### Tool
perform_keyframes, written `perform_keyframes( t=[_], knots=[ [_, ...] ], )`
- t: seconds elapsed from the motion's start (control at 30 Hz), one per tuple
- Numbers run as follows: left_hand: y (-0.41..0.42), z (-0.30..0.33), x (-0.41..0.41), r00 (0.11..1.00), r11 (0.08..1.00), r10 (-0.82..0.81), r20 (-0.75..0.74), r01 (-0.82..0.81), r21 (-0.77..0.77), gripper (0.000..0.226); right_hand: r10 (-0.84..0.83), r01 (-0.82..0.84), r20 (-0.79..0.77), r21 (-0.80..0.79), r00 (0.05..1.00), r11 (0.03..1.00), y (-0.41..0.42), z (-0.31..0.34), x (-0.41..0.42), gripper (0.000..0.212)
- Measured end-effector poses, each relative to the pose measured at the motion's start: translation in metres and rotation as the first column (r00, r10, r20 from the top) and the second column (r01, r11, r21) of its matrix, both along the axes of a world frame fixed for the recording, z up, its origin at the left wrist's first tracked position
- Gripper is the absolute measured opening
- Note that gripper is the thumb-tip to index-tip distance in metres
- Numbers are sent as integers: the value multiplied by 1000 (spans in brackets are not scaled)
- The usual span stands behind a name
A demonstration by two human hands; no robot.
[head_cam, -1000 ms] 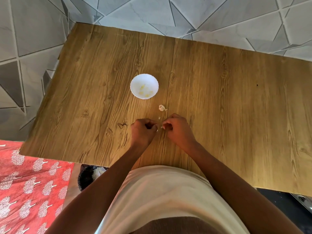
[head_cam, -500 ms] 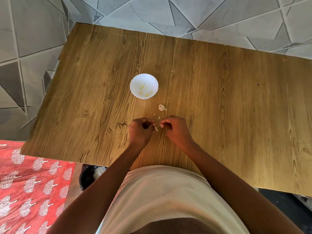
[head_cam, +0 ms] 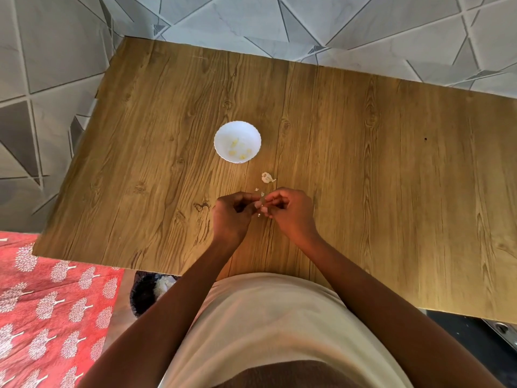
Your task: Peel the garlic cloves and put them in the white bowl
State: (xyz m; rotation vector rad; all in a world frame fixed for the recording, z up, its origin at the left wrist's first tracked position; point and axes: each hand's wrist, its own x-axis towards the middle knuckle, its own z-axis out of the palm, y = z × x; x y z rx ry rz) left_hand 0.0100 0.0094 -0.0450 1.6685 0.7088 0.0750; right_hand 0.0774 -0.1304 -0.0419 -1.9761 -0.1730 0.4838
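In the white bowl peeled cloves; both hands pinching one garlic clove.

Over a wood-grain brown tabletop, the left hand and right hand meet fingertip to fingertip, pinching a small pale garlic clove between curled fingers. Just beyond the grip lie tiny papery skin flakes, then a whitish lump of garlic. Farther past it, slightly left, stands a round white scallop-rimmed bowl holding yellowish peeled cloves
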Motion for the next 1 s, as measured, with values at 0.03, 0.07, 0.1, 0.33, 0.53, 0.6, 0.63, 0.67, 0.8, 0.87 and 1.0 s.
perform_keyframes(
  t=[0.03,0.07,0.1,0.33,0.53,0.6,0.63,0.67,0.8,0.87,1.0],
  knots=[
    [1,0,0,1000,1000,-18,6,17,25,14,-5,5,-6,5,1000,1000,-1,0,-1,19],
    [1,0,-1,999,998,-34,10,34,61,16,-6,6,-9,9,1000,1000,-1,0,-1,18],
    [1,0,-1,999,994,-51,16,49,99,17,-9,9,-11,15,1000,1000,-1,0,-2,18],
    [-8,4,-8,990,969,-70,125,37,246,19,-134,218,-362,200,922,955,1,11,2,12],
    [-7,3,-8,990,989,-34,138,14,144,18,-147,341,-583,238,799,910,-4,13,2,14],
    [-4,1,-8,989,983,-65,134,41,178,19,-113,255,-474,246,873,935,-7,15,3,15],
    [-3,1,-7,988,977,-87,128,60,204,19,-82,202,-417,251,905,947,-8,16,4,15],
    [-1,0,-7,986,969,-113,123,82,233,20,-47,148,-367,253,929,956,-10,17,5,15],
    [3,1,-8,970,930,-199,143,140,340,22,11,48,-262,218,965,975,-10,18,6,16],
    [2,2,-8,971,941,-185,151,130,312,21,-13,67,-244,214,970,974,-10,17,5,17],
    [-1,5,-10,982,973,-115,151,82,214,18,-70,123,-239,213,968,969,-8,15,3,22]
  ],
)
